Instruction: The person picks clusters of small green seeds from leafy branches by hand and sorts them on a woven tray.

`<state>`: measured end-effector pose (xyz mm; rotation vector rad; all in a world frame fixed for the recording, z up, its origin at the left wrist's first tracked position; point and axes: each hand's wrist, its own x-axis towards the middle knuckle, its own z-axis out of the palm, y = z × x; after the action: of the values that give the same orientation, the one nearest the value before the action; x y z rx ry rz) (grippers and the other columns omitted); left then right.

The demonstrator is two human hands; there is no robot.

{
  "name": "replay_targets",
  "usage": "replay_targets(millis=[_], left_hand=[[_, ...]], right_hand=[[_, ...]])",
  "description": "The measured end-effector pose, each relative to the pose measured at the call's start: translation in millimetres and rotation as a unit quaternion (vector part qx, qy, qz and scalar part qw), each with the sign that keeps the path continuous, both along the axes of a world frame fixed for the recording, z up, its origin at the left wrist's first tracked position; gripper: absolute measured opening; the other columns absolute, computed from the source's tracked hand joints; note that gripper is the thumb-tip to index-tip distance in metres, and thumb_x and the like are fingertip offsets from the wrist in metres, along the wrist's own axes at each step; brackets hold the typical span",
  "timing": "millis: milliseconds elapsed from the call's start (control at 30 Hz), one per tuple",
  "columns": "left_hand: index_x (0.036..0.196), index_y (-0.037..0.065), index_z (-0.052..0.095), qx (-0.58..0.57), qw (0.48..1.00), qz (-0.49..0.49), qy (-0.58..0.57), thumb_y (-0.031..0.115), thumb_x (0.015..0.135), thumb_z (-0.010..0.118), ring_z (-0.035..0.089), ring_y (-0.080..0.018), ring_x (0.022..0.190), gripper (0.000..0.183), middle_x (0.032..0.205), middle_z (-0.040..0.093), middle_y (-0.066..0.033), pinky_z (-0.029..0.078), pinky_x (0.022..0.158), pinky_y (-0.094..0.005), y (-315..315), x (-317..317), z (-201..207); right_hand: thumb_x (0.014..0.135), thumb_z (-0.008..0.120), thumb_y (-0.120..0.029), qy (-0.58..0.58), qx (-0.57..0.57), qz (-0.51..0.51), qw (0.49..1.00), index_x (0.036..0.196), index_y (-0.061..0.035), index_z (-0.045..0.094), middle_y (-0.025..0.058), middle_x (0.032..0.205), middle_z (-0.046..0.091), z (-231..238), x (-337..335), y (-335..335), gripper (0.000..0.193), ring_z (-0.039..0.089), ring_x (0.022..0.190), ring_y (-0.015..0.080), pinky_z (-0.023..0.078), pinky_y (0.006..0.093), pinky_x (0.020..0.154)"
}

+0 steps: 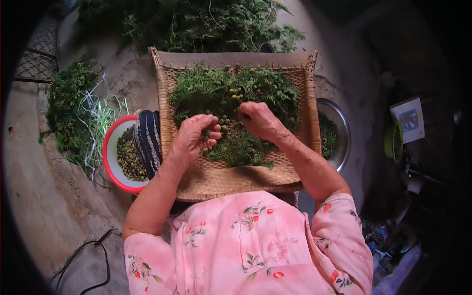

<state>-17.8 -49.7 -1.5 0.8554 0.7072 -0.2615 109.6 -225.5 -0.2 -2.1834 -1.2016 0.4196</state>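
A woven wicker winnowing basket (236, 184) lies in front of me, holding feathery green conifer sprigs (275, 88) and small yellow-green cones (236, 92). Over its left half, my left hand (195, 133) is palm-inward with curled fingers. Small round bits seem to sit between those fingers, but I cannot make them out. My right hand (263, 120) is closed, back upward, just right of the middle of the basket above the sprigs. Whatever its fingertips pinch is hidden. A few loose cones show between the two hands.
At the left stands a red-rimmed white basin (109, 162) of greenish cones, a dark patterned cloth (147, 142) over its side. A metal basin (344, 132) with greenery is at the right. Cut branches (191, 24) lie beyond the basket; more greenery (73, 108) and pale plastic strands (96, 123) lie left.
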Motion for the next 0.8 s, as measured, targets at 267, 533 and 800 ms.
replay_targets(millis=[267, 533, 800], left_hand=[[0.098, 0.006, 0.058, 0.039, 0.999, 0.011, 0.006, 0.025, 0.09, 0.054, 0.061, -0.0091, 0.064, 0.022, 0.082, 0.063, -0.0033, 0.051, 0.05, -0.0195, 5.9, 8.9, 11.1], [0.095, 0.006, 0.059, 0.035, 0.999, 0.002, 0.005, 0.025, 0.089, 0.055, 0.061, -0.0101, 0.062, 0.02, 0.08, 0.063, -0.0032, 0.051, 0.05, -0.0203, 0.7, 2.8, 8.3], [0.099, 0.005, 0.056, 0.021, 1.0, -0.013, 0.012, 0.028, 0.09, 0.053, 0.063, -0.0129, 0.069, 0.025, 0.084, 0.063, -0.0056, 0.054, 0.056, -0.0235, -0.2, 5.0, 8.8]], right_hand=[[0.075, 0.06, -0.007, 0.048, -0.091, -0.062, 0.993, 0.084, -0.0036, 0.062, 0.0151, 0.079, 0.062, -2.6, 28.0, -6.0, 0.01, 0.061, 0.078, 0.0317, 0.049, 0.0384, 0.068], [0.074, 0.06, -0.008, -0.077, -0.226, 0.021, 0.971, 0.091, -0.0061, 0.06, 0.0156, 0.087, 0.061, -30.4, -1.6, 6.1, 0.017, 0.06, 0.088, 0.0321, 0.049, 0.0411, 0.073], [0.081, 0.061, -0.006, 0.146, 0.058, -0.053, 0.986, 0.096, -0.005, 0.061, 0.0037, 0.08, 0.063, 9.4, 6.9, 11.6, 0.014, 0.061, 0.071, 0.0112, 0.05, 0.0239, 0.062]])
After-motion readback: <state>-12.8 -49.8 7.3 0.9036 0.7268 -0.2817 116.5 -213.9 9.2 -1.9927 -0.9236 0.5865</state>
